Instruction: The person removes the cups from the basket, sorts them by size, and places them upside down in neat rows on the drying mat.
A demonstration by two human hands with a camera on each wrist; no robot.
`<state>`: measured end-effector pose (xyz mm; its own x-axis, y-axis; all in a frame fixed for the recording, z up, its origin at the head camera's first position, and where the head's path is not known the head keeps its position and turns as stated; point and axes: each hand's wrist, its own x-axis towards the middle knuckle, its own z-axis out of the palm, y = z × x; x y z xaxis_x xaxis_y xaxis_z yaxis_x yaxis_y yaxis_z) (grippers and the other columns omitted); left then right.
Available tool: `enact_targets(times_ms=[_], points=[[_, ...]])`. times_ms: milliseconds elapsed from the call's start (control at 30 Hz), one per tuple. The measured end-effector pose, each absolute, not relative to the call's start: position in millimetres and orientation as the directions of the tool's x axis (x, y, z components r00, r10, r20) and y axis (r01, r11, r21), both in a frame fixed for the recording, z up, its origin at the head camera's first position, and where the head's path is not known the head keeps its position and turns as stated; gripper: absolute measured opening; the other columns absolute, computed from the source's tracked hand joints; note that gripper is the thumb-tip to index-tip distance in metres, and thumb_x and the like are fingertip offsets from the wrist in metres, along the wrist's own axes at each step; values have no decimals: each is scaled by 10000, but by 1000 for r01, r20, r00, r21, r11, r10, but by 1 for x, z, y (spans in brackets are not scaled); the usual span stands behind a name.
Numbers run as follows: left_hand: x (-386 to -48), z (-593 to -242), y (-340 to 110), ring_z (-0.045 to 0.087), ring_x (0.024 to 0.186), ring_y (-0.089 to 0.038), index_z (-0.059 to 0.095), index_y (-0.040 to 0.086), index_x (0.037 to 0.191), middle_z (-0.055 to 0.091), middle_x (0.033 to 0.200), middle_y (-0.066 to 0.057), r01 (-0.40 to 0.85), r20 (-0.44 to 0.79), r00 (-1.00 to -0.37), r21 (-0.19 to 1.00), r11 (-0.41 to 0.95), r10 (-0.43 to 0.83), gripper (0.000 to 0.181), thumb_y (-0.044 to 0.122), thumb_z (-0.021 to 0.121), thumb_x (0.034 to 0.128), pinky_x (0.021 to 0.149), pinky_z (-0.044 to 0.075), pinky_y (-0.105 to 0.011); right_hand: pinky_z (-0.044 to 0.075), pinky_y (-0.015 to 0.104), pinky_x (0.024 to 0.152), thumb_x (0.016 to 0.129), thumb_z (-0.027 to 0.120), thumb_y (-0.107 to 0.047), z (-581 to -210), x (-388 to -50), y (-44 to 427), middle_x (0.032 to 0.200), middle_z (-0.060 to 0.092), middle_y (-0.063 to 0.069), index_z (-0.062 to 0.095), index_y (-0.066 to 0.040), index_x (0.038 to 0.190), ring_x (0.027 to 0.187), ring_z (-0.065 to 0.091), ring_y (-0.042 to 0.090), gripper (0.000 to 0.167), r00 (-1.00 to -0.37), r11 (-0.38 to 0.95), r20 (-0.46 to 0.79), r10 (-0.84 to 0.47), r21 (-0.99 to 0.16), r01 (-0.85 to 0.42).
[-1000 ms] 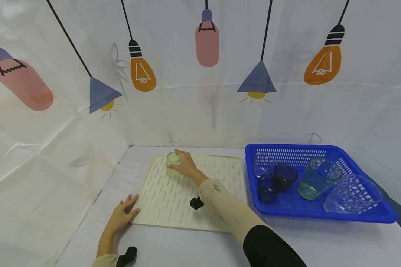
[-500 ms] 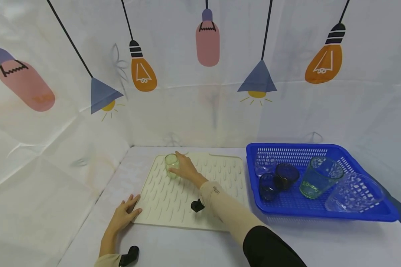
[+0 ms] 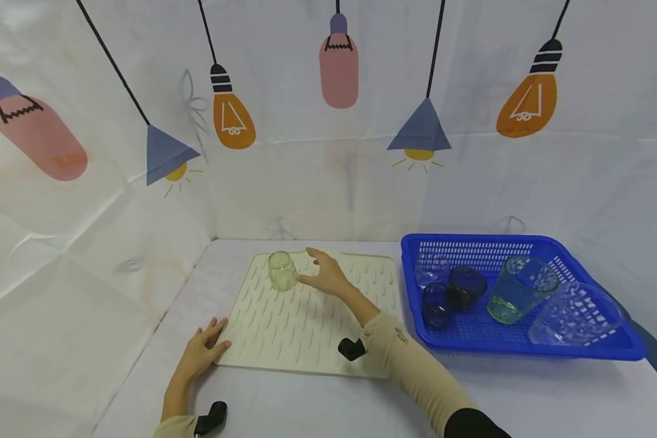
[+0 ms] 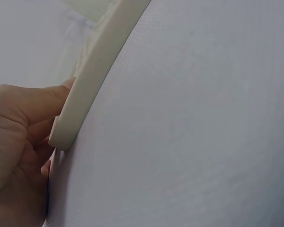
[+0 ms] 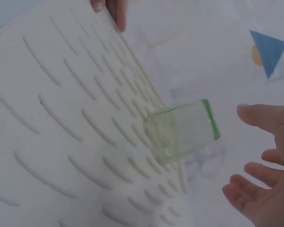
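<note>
At 11 o'clock on the ridged cream mat [image 3: 285,334]: one green glass [image 3: 281,271], with the right hand [image 3: 326,274] just off its 3 o'clock side

From the right hand's grip, the glass sits at 9 o'clock, standing on end, long axis upright (can't tell if mouth or base is on top tbh). That grip holds nothing, fingers spread, and the right wrist view shows a gap to the glass. Left hand [image 3: 197,353] is the farther one, at the mat's 8 o'clock corner, fingers loosely stretched and touching the edge, glass well off toward its 1 o'clock. Blue basket [image 3: 476,237] is off the mat's 3 o'clock side on the worktop [image 3: 285,404]
</note>
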<state>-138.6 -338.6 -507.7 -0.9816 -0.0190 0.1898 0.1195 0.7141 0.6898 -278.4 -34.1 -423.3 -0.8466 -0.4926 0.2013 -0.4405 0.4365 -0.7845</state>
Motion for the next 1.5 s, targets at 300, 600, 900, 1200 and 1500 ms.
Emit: enact_targets(times_ms=[300,600,900,1200,1500], points=[[-139,-505,-342,329,1278,-448,474,-121,1291,368,1340,-372,101,165,-986,682,724,-17,577,120,701,818,1080,158,-625,493,485,916,832,720,-196,-408,-234,26,1331,514,205,398,-6,1402,1182,511,372,682,-852,400,299,-429,-783,-476],[-140,-507,-339,372,1240,-472,478,-146,1272,415,1316,-357,122,191,-981,680,723,-15,562,88,696,811,1064,172,-645,550,453,806,766,761,-65,-406,-206,97,1168,623,223,531,67,1254,1031,613,349,555,-783,428,562,-265,-660,-618],[-140,-506,-339,371,1247,-402,496,-143,1260,459,1292,-337,134,214,-977,686,716,-23,557,89,709,801,1062,195,-629,517,490,788,746,762,-13,-418,-198,173,1130,632,244,572,97,1186,1003,611,375,492,-808,604,581,-98,-611,-512],[-138,-508,-341,223,1074,254,496,-157,1246,449,1284,-352,154,235,-972,710,687,-25,557,81,716,793,1055,175,-642,519,542,793,787,741,-65,-418,-193,200,1080,626,295,542,114,1213,971,606,419,504,-868,681,474,-151,-587,-438],[-138,-505,-339,217,1073,254,483,-168,1247,433,1287,-360,143,214,-976,727,671,-24,566,81,710,793,1058,152,-658,504,566,826,817,737,-173,-414,-190,214,1124,604,306,516,99,1245,999,590,448,554,-925,741,331,-190,-570,-356]])
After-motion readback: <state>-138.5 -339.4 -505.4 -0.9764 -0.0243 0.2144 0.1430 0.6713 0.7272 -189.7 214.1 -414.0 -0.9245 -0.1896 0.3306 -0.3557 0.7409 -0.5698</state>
